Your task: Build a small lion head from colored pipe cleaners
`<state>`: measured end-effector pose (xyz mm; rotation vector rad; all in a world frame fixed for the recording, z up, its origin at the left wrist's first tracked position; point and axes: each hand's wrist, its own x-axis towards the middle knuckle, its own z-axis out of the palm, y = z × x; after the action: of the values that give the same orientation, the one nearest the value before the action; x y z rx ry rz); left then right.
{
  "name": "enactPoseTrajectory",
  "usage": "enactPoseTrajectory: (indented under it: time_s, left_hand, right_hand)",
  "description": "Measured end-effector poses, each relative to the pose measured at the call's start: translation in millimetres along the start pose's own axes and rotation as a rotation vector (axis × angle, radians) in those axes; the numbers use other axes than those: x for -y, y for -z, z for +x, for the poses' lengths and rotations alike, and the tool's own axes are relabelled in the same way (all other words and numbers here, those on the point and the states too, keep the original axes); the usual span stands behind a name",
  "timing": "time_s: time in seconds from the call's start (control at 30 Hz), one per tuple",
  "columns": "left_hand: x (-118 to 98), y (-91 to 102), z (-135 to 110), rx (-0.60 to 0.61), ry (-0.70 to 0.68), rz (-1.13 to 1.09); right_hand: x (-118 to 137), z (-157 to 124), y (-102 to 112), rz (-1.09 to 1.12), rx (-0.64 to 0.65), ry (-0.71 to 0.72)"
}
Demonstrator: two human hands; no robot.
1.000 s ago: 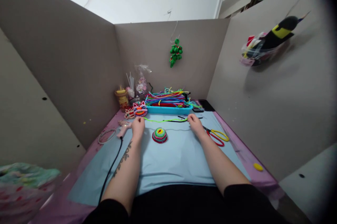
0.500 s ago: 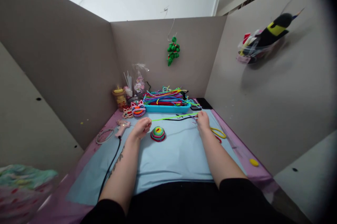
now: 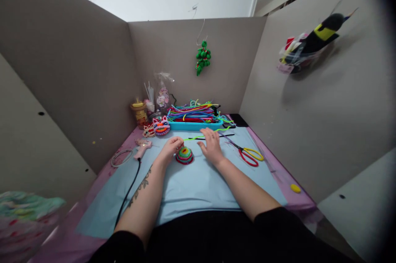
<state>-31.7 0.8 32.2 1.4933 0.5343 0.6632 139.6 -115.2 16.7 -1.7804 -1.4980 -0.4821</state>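
Observation:
My left hand [image 3: 172, 148] pinches one end of a bright green pipe cleaner [image 3: 195, 137], just behind and left of a small dome [image 3: 185, 155] of coiled pink, teal, green and yellow strands. The pipe cleaner runs right from those fingers, slightly wavy, past the fingertips of my right hand [image 3: 211, 145]. That hand hovers right of the dome with its fingers spread, apparently gripping nothing. A black pipe cleaner [image 3: 228, 135] lies on the blue cloth beyond the hands. Scissors [image 3: 247, 156] with red and yellow handles rest right of my right hand.
A blue tray [image 3: 194, 125] heaped with coloured pipe cleaners stands at the back. Left of it sit two lion-head pieces [image 3: 161, 126]. A pink glue gun [image 3: 143, 147] with a black cord lies at left. Grey partitions [image 3: 198, 85] enclose the table, and a yellow disc [image 3: 295, 189] lies at right.
My right hand has let go of the pipe cleaner's far end, opened and moved left toward the dome. The taut pipe cleaner is now loose and wavy. The scissors have come into full view.

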Motion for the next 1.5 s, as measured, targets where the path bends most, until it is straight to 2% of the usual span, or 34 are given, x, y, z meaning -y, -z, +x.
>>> enactPoseTrajectory:
  time_s: [0.07,0.13,0.2,0.3,0.4,0.5,0.6,0.8,0.97,1.1,1.27,1.5]
  left_hand:
    - [-0.4,-0.2,-2.1,0.051,-0.015,0.020]
    - [-0.3,0.4,-3.0,0.083,-0.022,0.072]
    - [0.7,2.1,-3.0,0.083,-0.049,0.169]
    - [4.5,6.9,-2.2,0.105,-0.192,0.414]
    - [10.8,12.6,-1.2,0.274,-0.319,0.710]
    - [16.5,15.8,-0.1,0.362,-0.300,0.840]
    - [17.6,16.2,0.0,0.359,-0.266,0.815]
    - [9.6,15.2,-0.7,0.181,-0.293,0.553]
    - [6.1,15.8,0.8,0.138,-0.266,0.384]
    - [7.1,16.2,1.3,0.181,-0.255,0.399]
    - [12.2,15.7,2.7,0.198,-0.244,0.442]
    - [13.8,15.2,3.4,0.166,-0.328,0.529]
  right_hand:
    - [18.5,-1.9,-6.0,0.059,0.059,0.063]
    - [23.2,-3.3,-9.1,0.127,0.080,0.088]
    - [17.3,-4.9,-8.9,0.179,0.069,0.100]
    - [1.3,-8.0,-5.6,0.217,0.024,0.077]
    - [-9.5,-9.9,-4.0,0.246,-0.006,0.025]
    - [-10.9,-10.2,-5.3,0.284,-0.018,0.019]
    - [-6.1,-10.6,-6.0,0.339,0.001,0.060]
    - [7.4,-12.2,0.8,0.401,0.046,0.147]
    - [11.3,-10.8,4.3,0.386,0.001,0.181]
    - [8.4,-10.1,4.1,0.346,-0.041,0.174]
    - [6.3,-10.3,4.9,0.250,-0.016,0.186]
    - [9.7,-10.1,3.6,0.233,0.032,0.217]
